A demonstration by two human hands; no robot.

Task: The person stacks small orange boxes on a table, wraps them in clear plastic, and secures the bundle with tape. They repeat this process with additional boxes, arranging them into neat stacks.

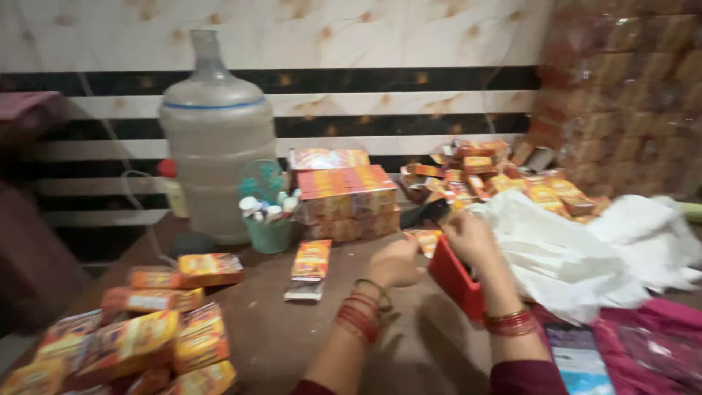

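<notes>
Two hands work at the table's [292, 344] right side: my left hand [395, 263] is clenched beside a red box [455, 279], while my right hand [468, 238] pinches a small orange packet [426, 239] just above it. Stacked orange cartons [347, 197] stand near the back edge.

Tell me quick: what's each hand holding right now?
Left hand: closed, pinching a small orange packet.
Right hand: curled over the red holder; grip unclear.
</notes>
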